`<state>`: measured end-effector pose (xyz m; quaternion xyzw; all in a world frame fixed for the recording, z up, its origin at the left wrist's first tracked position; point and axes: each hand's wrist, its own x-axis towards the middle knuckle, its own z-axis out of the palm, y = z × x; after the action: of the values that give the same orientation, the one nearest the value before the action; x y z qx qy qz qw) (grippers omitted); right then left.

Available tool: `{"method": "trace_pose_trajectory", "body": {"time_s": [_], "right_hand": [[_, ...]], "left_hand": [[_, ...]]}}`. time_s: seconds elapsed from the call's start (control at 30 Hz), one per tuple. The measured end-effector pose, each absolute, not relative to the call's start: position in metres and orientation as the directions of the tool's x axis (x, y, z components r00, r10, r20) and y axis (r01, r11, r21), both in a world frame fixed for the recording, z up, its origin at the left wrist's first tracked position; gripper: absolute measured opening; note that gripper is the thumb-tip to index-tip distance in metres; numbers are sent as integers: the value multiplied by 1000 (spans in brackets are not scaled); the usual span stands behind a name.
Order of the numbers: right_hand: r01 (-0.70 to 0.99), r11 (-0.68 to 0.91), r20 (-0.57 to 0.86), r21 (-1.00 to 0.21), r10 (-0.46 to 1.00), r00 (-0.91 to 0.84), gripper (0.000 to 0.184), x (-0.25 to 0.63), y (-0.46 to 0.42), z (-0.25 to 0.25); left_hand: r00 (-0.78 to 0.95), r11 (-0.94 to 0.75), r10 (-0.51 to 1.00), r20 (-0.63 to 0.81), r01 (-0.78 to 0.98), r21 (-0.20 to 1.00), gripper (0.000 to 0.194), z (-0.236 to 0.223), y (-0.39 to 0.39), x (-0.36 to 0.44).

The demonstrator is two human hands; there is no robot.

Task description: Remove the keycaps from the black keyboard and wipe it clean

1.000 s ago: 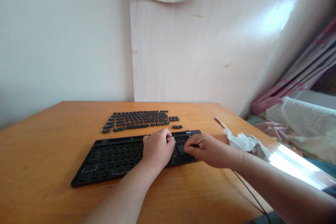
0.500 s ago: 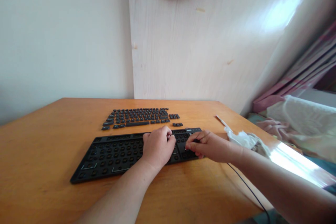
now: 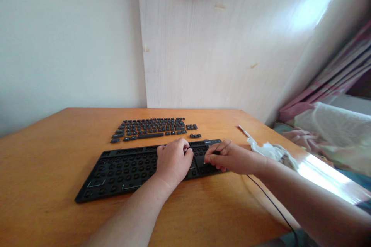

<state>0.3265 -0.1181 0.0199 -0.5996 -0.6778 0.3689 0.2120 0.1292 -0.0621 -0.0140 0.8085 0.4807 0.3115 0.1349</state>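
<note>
Keyboard base [image 3: 131, 169], black, lies flat on the bench [image 3: 43, 170], nearest you in the middle, slightly slanted, sockets bare across its left part. Looks light, stiff plastic; likely slides if you press sideways. Take it by the frame at the short ends, not by the sockets. Thin wire bars [image 3: 131, 187] at its lower left probably bend or pop out easily; keep your fingers off them.

Loose keycaps [image 3: 153, 126] sit in rows behind the base, apart from it. Tiny, hard, near weightless, easy to scatter; pinch each by its sides. Spacebar keycap [image 3: 150, 136] in the front row: long and slim, lift it evenly from both ends or it may flex.

Your left hand [image 3: 173, 160] rests curled over the base, right of its middle; can't tell whether it grips anything. Your right hand [image 3: 212, 158] is over the base's right end, thumb and fingertips pinching a small dark piece [image 3: 216, 153], too hidden to name.

Farther right: thin pale stick [image 3: 244, 131] pointing away from crumpled white cloth [image 3: 268, 150], soft. Black cable [image 3: 271, 200] runs below your right forearm; don't snag it.
</note>
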Motion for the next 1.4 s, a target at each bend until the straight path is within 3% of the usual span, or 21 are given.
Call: {"method": "trace_pose_trajectory", "body": {"time_s": [0.17,0.23,0.43,0.6,0.9,1.17,1.27,1.4], "right_hand": [[743,295,-7,-601,928,-374,19,319,-115,26],[740,330,19,-586,918,-395,18,319,-114,26],[651,157,44,-743,981,-187,23,320,-117,8],[613,24,73,-789,996,55,30,314,-119,-4],[497,-23,98,-867,971,216,28,312,-124,-17],[247,-4,80,-969,941,328,30,322,-122,-6],[206,39,103,-978,944,313,32,317,-125,-3],[186,109,160,-976,945,286,32,306,-131,1]], "left_hand": [[346,-509,856,384,693,510,8,-14,-61,129],[348,-514,853,389,688,511,8,-15,-61,128],[359,-522,849,388,682,512,9,-15,-62,128],[378,-546,831,408,693,470,8,-16,-63,128],[404,-574,810,425,694,434,8,-21,-63,128],[399,-583,803,444,681,443,7,-18,-65,129],[413,-628,774,479,590,506,11,-17,-66,132],[463,-536,803,374,290,793,19,-15,-70,140]]}}
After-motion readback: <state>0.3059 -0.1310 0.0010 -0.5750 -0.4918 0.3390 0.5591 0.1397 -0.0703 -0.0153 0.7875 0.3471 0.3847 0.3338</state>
